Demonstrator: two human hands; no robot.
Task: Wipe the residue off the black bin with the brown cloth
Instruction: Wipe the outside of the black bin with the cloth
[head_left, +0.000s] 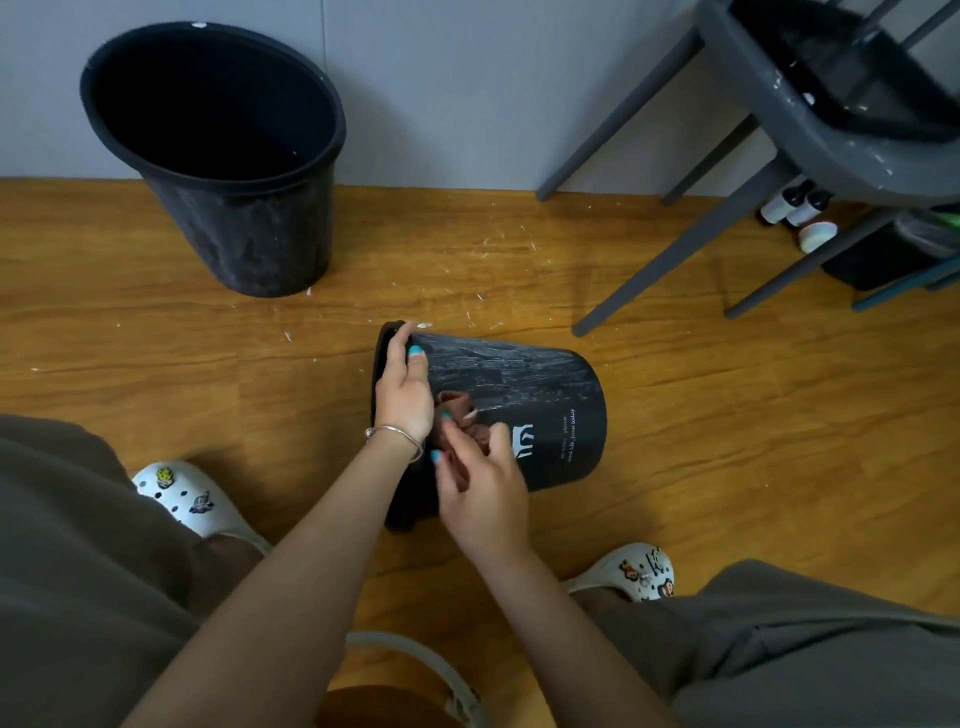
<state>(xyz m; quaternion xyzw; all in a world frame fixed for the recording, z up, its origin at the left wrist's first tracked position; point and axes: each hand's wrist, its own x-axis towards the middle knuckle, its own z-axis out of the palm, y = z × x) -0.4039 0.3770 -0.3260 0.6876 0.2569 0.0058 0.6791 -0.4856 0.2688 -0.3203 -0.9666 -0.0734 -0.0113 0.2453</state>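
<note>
Black bin (540, 410): on its side on the wooden floor (727, 441), whitish streaks across its upper wall. Left hand (404, 387) grips the rim; right hand (480, 480) bunches the brown cloth (460, 415) against the wall.

Risks: round bin may roll under pressure; wadded cloth may smear residue.

Surroundings: second bin (223, 156) upright by the wall; grey chair (779, 156); white flecks littering the floor.
</note>
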